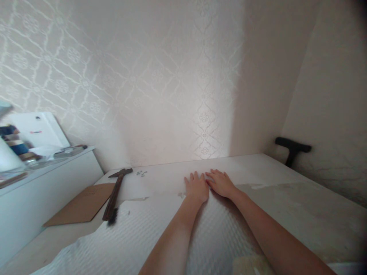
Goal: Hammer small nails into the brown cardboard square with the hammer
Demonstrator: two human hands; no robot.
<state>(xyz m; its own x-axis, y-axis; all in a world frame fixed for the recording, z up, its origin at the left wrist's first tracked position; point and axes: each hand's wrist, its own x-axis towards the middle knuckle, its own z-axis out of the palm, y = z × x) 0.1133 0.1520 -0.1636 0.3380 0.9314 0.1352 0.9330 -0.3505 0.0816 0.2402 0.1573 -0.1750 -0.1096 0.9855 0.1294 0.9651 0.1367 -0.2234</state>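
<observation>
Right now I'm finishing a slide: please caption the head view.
The left hand and right hand lie close together on a white surface, a hammer to their left.

Clutter high on the left, black T-shaped handle [292,147] far right!
And here's pale patterned wallpaper [157,88] filling the back; a white cabinet [54,194] comes in at left, its top crowded with blurred odds and ends, a white panel [37,130] tilted up behind them, and brown cardboard [80,204] lying flat beside the cabinet below!
</observation>
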